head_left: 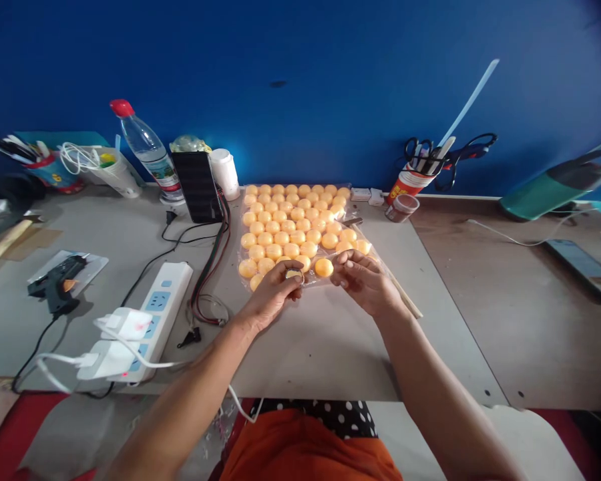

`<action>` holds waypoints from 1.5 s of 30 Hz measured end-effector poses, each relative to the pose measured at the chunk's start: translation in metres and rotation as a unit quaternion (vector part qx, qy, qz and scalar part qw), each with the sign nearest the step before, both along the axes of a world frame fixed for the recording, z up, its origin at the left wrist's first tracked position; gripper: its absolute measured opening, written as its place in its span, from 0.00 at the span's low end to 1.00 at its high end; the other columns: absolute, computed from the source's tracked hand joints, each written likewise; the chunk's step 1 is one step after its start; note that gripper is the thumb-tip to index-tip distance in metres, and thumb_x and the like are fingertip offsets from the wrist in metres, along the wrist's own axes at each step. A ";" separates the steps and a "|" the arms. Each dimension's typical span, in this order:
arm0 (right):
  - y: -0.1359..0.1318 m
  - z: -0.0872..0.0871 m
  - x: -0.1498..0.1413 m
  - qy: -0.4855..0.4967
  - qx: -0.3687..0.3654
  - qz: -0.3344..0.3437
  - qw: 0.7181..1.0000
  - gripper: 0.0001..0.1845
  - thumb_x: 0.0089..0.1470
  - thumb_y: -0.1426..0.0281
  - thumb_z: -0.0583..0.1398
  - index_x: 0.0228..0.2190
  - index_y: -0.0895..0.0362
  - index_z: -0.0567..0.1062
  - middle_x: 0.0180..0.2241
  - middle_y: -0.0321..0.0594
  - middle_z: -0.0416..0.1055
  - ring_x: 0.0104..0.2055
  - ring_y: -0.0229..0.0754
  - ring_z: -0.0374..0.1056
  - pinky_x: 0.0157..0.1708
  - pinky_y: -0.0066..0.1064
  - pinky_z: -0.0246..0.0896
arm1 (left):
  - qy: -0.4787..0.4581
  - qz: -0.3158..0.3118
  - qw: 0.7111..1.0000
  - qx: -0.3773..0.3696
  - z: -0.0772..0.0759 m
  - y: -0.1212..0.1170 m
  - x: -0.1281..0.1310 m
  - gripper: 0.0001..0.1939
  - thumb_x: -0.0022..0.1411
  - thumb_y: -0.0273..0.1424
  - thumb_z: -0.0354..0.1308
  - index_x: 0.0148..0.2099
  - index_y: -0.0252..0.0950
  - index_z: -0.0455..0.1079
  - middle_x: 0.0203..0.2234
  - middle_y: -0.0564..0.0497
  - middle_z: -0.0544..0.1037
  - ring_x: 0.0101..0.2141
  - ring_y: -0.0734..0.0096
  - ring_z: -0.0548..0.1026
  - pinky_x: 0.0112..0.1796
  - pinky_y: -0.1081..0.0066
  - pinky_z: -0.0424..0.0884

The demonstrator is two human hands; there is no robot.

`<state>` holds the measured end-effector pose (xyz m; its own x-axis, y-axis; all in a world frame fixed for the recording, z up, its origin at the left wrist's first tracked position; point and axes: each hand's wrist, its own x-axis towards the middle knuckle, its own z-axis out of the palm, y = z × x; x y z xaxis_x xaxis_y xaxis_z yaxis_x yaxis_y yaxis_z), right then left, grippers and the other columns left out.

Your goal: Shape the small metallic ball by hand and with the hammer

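Many orange ping-pong balls lie in rows under clear plastic in front of me. My left hand is closed at the near edge of the pack, gripping a small round thing with a pale middle and a darker rim; its exact kind is unclear. To the right of it one orange ball sits between my two hands, close to my right fingertips. My right hand has its thumb and fingers pinched together; whatever is between them is too small to make out.
A wooden stick lies beyond my right hand. On the left are a power strip with chargers, a glue gun, cables, a phone and a water bottle. Pen cup, small jar and green bottle stand right.
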<state>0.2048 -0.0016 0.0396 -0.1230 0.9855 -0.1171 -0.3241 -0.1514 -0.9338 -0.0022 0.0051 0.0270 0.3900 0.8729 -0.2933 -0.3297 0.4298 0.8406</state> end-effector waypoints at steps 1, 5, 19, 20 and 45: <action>0.001 0.000 0.004 -0.026 0.012 -0.029 0.999 0.15 0.47 0.58 0.66 0.28 0.53 0.70 0.25 0.33 0.64 0.23 0.34 0.56 0.29 0.33 0.54 | 0.003 -0.002 1.000 0.003 0.001 -0.001 0.000 0.21 0.52 0.34 0.69 0.45 0.35 0.67 0.31 0.53 0.74 0.24 0.82 0.68 0.28 0.76 0.61; 0.008 -0.003 0.022 -0.281 0.049 -0.215 0.934 0.10 0.51 0.60 0.61 0.29 0.54 0.71 0.23 0.33 0.64 0.25 0.39 0.59 0.31 0.33 0.56 | -0.025 -0.004 0.999 0.029 0.005 -0.002 -0.002 0.20 0.53 0.34 0.68 0.46 0.36 0.66 0.32 0.54 0.74 0.25 0.82 0.68 0.29 0.76 0.62; 0.028 -0.036 0.074 -0.680 -0.092 -0.173 0.707 0.19 0.59 0.69 0.50 0.44 0.56 0.78 0.44 0.51 0.74 0.45 0.49 0.70 0.45 0.37 0.59 | -0.144 -0.017 0.989 0.018 0.002 0.003 -0.010 0.22 0.52 0.36 0.71 0.46 0.38 0.66 0.33 0.52 0.74 0.22 0.86 0.65 0.27 0.79 0.61; 0.029 -0.037 0.075 -0.682 -0.096 -0.166 0.706 0.19 0.59 0.69 0.50 0.44 0.57 0.78 0.44 0.51 0.74 0.46 0.49 0.70 0.45 0.37 0.59 | -0.137 -0.019 0.990 0.016 0.003 0.003 -0.010 0.22 0.51 0.34 0.72 0.45 0.38 0.66 0.32 0.53 0.74 0.22 0.87 0.64 0.26 0.79 0.60; 0.031 -0.033 0.071 -0.724 -0.089 -0.099 0.677 0.22 0.55 0.68 0.55 0.49 0.58 0.77 0.46 0.53 0.75 0.45 0.49 0.72 0.39 0.33 0.60 | -0.028 -0.117 0.989 0.090 0.004 -0.006 -0.007 0.18 0.56 0.36 0.67 0.41 0.39 0.61 0.28 0.57 0.68 0.20 0.86 0.59 0.25 0.77 0.56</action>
